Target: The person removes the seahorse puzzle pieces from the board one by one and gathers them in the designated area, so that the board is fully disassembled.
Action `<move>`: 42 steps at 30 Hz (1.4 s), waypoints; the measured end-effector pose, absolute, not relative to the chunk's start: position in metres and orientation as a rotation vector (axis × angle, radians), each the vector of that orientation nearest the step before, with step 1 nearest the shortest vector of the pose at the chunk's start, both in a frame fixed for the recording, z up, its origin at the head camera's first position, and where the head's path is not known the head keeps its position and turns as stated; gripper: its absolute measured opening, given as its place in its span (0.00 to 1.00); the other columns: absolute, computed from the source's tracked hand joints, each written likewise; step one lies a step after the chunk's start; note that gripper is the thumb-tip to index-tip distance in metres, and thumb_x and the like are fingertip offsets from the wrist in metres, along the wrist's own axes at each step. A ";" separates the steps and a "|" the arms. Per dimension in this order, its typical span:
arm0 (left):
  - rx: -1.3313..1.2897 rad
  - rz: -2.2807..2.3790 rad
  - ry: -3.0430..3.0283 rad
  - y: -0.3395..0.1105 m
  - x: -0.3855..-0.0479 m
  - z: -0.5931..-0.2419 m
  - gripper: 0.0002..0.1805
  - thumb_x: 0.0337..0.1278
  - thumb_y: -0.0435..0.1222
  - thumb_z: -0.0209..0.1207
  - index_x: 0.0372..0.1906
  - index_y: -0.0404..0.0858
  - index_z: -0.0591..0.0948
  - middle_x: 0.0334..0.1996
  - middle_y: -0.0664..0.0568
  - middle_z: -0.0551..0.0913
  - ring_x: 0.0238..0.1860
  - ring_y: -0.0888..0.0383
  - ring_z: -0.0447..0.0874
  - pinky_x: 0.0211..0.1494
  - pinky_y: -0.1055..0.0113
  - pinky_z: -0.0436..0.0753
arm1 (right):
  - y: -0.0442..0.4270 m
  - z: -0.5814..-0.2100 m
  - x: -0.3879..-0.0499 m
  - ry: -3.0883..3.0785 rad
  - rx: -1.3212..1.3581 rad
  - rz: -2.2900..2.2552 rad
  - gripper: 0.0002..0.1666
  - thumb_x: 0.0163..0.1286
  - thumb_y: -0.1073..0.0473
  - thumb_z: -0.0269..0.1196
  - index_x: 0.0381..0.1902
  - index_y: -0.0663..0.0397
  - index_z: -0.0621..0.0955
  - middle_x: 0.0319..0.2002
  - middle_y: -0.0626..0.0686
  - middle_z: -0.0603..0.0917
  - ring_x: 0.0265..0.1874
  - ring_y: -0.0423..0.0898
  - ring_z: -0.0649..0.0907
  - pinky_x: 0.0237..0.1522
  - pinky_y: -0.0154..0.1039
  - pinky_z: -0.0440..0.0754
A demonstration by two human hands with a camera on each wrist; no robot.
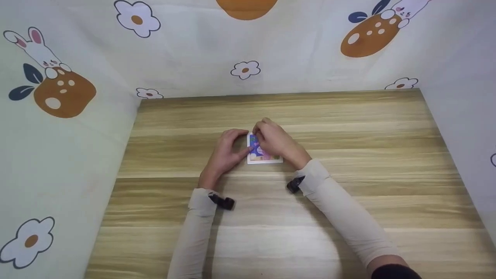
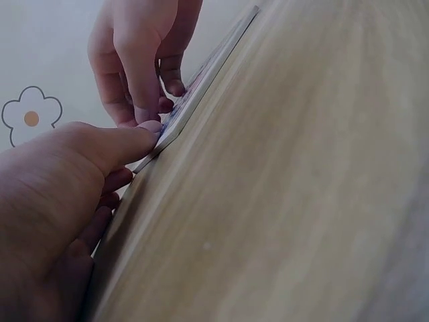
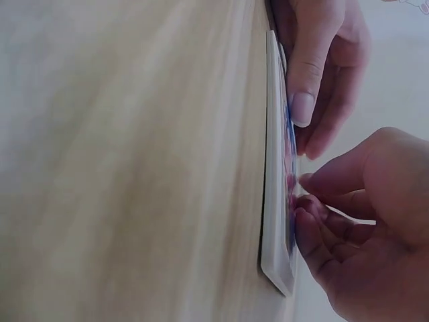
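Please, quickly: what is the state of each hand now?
Left hand: open, thumb touching the picture board.
Right hand: fingers curled over the board; whether they pinch anything cannot be told.

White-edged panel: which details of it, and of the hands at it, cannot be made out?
- Head view: white-edged panel, its upper right hidden by the right hand.
- Left wrist view: the panel's picture, seen nearly edge-on.
- Right wrist view: whether the right fingertips pinch anything; too small.
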State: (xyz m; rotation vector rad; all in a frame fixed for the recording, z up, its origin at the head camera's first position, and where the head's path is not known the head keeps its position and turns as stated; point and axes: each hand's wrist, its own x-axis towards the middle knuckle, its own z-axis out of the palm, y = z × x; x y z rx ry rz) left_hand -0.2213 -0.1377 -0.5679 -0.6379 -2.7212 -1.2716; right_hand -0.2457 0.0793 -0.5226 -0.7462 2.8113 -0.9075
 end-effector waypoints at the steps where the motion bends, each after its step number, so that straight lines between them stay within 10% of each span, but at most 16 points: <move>1: -0.634 -1.275 -2.721 -0.138 -0.221 -0.568 0.29 0.66 0.43 0.75 0.68 0.39 0.82 0.65 0.47 0.86 0.72 0.48 0.78 0.82 0.53 0.70 | 0.079 -0.522 -0.245 2.815 -0.752 -0.903 0.13 0.80 0.66 0.57 0.53 0.64 0.86 0.48 0.60 0.83 0.48 0.56 0.85 0.59 0.50 0.86; 42: -0.623 -1.292 -2.746 -0.138 -0.220 -0.567 0.31 0.66 0.45 0.74 0.70 0.40 0.82 0.67 0.48 0.85 0.73 0.47 0.77 0.82 0.51 0.69 | 0.074 -0.522 -0.257 2.751 -0.557 -1.049 0.12 0.76 0.60 0.61 0.43 0.60 0.89 0.40 0.55 0.87 0.38 0.48 0.82 0.44 0.43 0.82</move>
